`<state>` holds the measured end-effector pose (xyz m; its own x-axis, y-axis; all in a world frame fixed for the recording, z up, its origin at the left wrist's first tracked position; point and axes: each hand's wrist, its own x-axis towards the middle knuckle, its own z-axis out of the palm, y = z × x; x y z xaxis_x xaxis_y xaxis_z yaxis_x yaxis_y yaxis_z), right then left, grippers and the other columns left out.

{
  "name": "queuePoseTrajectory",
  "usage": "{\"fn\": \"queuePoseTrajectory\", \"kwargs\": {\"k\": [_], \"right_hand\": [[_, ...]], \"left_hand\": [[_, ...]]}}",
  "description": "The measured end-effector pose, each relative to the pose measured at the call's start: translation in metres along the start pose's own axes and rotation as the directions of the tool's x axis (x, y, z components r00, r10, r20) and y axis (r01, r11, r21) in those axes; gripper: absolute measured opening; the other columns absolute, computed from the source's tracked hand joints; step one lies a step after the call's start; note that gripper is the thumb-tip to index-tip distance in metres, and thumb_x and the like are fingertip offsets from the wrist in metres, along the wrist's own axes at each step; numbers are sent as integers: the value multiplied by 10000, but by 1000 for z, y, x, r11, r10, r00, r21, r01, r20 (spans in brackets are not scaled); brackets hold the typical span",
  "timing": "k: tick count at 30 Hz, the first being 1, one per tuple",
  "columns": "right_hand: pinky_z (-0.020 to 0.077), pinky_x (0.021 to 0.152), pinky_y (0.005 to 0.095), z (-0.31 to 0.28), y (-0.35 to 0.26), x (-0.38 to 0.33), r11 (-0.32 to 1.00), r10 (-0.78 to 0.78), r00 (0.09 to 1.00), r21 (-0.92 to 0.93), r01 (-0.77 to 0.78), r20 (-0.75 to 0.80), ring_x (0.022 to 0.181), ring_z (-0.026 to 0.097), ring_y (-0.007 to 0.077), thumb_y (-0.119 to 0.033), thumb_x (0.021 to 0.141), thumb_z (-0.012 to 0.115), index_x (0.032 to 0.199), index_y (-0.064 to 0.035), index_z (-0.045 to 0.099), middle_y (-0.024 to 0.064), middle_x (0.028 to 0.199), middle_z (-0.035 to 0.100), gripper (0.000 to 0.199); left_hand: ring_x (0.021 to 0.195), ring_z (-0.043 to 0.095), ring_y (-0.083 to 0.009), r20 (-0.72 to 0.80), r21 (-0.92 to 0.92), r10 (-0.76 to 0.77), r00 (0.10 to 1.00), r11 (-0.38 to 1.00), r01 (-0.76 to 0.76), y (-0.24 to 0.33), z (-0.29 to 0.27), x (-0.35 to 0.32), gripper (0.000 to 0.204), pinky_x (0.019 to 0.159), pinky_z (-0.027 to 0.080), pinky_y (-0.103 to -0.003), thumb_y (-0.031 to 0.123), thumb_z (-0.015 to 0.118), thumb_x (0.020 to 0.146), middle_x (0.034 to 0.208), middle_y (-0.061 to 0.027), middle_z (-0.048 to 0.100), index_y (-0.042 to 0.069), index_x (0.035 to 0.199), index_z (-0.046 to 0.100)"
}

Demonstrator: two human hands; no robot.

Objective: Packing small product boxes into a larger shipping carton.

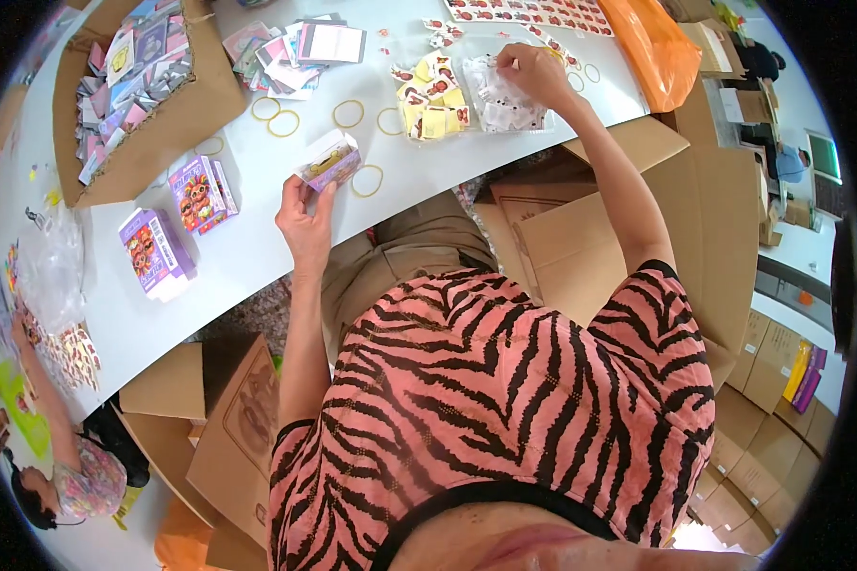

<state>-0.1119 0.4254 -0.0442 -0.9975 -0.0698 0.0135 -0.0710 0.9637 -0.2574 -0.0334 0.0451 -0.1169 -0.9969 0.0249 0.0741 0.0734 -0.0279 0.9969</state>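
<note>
Two bare hands are at the near edge of a white tabletop (257, 211). The left hand (306, 226) pinches a small purple cardboard carton (333, 169) between thumb and fingers, holding it tilted, its pale inside showing, over the middle of that edge. Farther right, the right hand (541, 76) reaches down to a clear plastic bag of small white packets (509, 109) near the same edge; whether its grip is closed on a packet cannot be told. Just left of this bag is a clear bag of yellow packets (433, 105). Thin yellow rubber bands (381, 181) lie scattered around the held carton. Toward the left end, more purple cartons printed with colourful figures (154, 252) sit below a tilted brown cardboard box (192, 119) filled with cards. Loose pastel cards (305, 52) lie beside that box toward the far edge, and an orange plastic bag (652, 57) hangs over the right end.
</note>
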Motion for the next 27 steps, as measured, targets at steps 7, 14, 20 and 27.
{"fn": "queuePoseTrajectory", "kwargs": {"k": [7, 14, 20, 27], "right_hand": [[457, 604, 246, 0, 20, 2, 974, -15, 999, 224, 26, -49, 664, 564, 84, -116, 844, 639, 888, -32, 621, 11, 733, 636, 97], [461, 609, 258, -26, -31, -3, 863, 134, 991, 489, -127, 21, 672, 559, 81, -175, 850, 652, 877, -19, 624, -22, 759, 637, 161], [401, 546, 207, -35, -141, -18, 744, -285, 956, 614, 263, -65, 668, 523, 34, -111, 861, 620, 869, -49, 619, -32, 807, 622, 63], [478, 596, 309, -4, -200, -22, 754, -510, 842, 379, 536, -176, 686, 583, 196, -61, 804, 625, 841, -52, 581, 44, 810, 624, 59]], "left_hand": [[1006, 587, -169, -7, -48, 4, 1000, 999, -4, -3, 1, -2, 333, 916, 465, -305, -10, 646, 836, 1074, -122, 618, -67, 1140, 523], [1005, 581, -163, 6, 3, 18, 1000, 1000, -18, -2, -3, -1, 332, 893, 482, -299, -28, 612, 860, 1098, -117, 603, -69, 1169, 496], [960, 591, -140, 18, -40, 29, 999, 999, -29, -7, -1, 2, 332, 871, 468, -273, -30, 633, 845, 1067, -112, 627, -55, 1152, 511], [914, 605, -125, -25, -30, 62, 998, 998, -63, -11, 2, -1, 315, 842, 491, -278, 4, 682, 812, 996, -97, 663, -29, 1098, 555]]}}
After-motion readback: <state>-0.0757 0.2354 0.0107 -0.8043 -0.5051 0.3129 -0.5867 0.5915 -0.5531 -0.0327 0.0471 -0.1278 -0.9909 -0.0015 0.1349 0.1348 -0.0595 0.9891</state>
